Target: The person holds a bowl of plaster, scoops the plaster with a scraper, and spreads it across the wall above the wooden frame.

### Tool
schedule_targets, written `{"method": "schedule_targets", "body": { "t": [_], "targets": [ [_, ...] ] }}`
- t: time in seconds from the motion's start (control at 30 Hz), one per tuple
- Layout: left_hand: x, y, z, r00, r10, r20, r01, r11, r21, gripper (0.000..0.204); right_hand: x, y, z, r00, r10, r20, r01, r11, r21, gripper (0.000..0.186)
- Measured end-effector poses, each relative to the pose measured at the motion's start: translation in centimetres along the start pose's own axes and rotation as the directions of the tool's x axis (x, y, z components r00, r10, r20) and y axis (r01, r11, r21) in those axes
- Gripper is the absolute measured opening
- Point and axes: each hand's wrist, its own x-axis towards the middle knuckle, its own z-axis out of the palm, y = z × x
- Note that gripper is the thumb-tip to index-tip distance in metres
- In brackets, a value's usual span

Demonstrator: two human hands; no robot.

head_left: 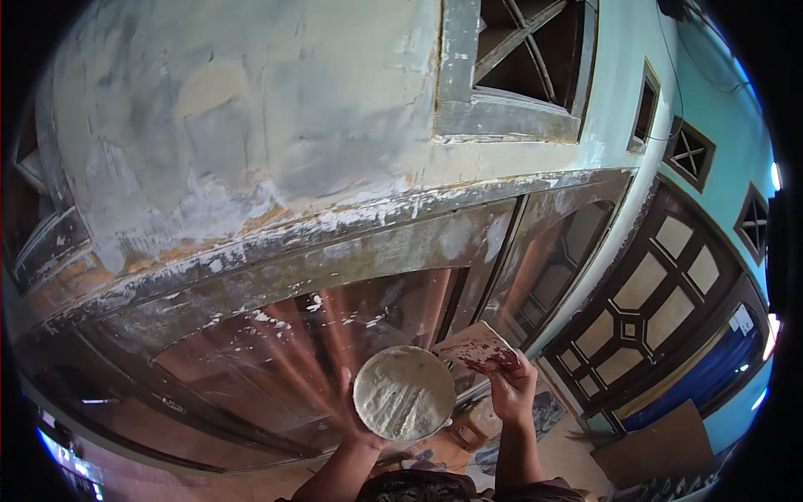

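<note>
My left hand (360, 427) is closed round the left side of a round bowl (368, 421), its thumb up along the rim. Inside the bowl is a thick grey-white paste (403, 391) with ridges and streaks on its surface. To the right, my right hand (512, 390) grips a flat, squarish spreader (478, 343) by its lower right edge. Pale with dark red stains, the spreader is tilted close to the bowl's upper right rim. From this angle I cannot tell whether it touches the bowl.
Ahead rises a patchy plastered wall (251, 109) above a worn wooden window frame (351, 230), its glass (293, 360) flecked white. A vent opening (535, 50) sits higher up. At right stand a dark panelled door (661, 293) and a brown board (657, 448). A stool-like object (478, 425) is below.
</note>
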Motion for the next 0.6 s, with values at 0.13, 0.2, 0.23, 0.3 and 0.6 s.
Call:
{"method": "schedule_targets", "body": {
  "t": [0.13, 0.2, 0.23, 0.3, 0.6],
  "targets": [
    [-1.1, 0.5, 0.2, 1.000, 0.007, 0.020, -0.007, 1.000, 0.001, 0.084, -0.7, 0.0, 0.9, 1.000, -0.012, 0.022, 0.013, 0.999, -0.038, 0.015],
    [-1.7, 0.9, 0.3, 0.999, 0.016, 0.028, -0.015, 1.000, -0.024, 0.083, -0.9, -0.3, 1.5, 0.998, -0.019, 0.052, 0.027, 0.987, -0.158, 0.015],
    [-1.9, 1.2, 0.1, 0.999, 0.020, 0.028, -0.019, 1.000, -0.023, 0.083, -1.0, -0.3, 1.7, 0.998, -0.019, 0.056, 0.027, 0.987, -0.156, 0.015],
    [-2.2, 1.6, -0.3, 0.999, 0.046, 0.000, -0.046, 0.998, 0.051, 0.080, -1.2, -0.1, 1.9, 0.992, -0.053, 0.119, 0.085, 0.956, -0.280, 0.016],
    [-3.4, 2.0, 0.7, 0.996, 0.083, 0.012, -0.084, 0.995, 0.052, 0.078, -1.9, -0.1, 3.0, 0.937, -0.106, 0.331, 0.243, 0.881, -0.406, 0.024]
  ]
}}
